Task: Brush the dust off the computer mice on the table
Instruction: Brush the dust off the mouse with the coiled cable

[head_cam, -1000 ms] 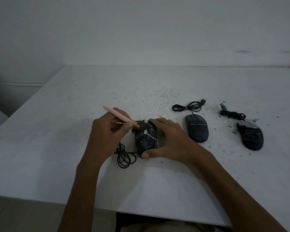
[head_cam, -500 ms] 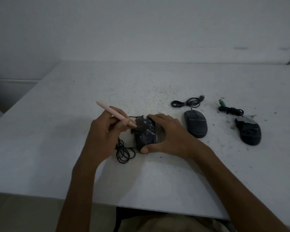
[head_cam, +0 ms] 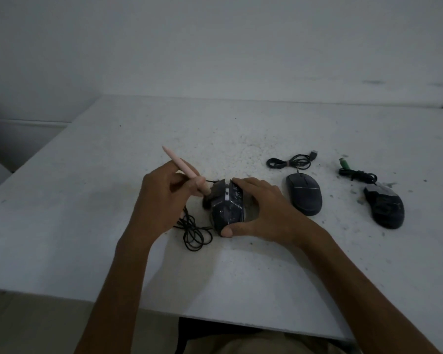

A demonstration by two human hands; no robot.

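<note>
A dusty black gaming mouse (head_cam: 226, 208) lies on the white table (head_cam: 87, 200) in the middle. My right hand (head_cam: 264, 213) grips it from the right, thumb at its near end, fingers over its far end. My left hand (head_cam: 161, 200) holds a pink-handled brush (head_cam: 183, 171) like a pen; its dark bristles touch the mouse's left front. Its black cable (head_cam: 193, 232) lies tangled beside my left wrist. Two more black mice rest to the right: a plain oval mouse (head_cam: 304, 196) and an angular mouse (head_cam: 385, 209).
A coiled USB cable (head_cam: 290, 162) lies behind the oval mouse, and a cable with a green plug (head_cam: 353, 172) behind the angular one. Dust specks are scattered over the table's middle and right. The table's near edge runs just under my forearms.
The brush tip has slid from the mouse's far end down to its left front side. My right hand keeps its grip on the mouse.
</note>
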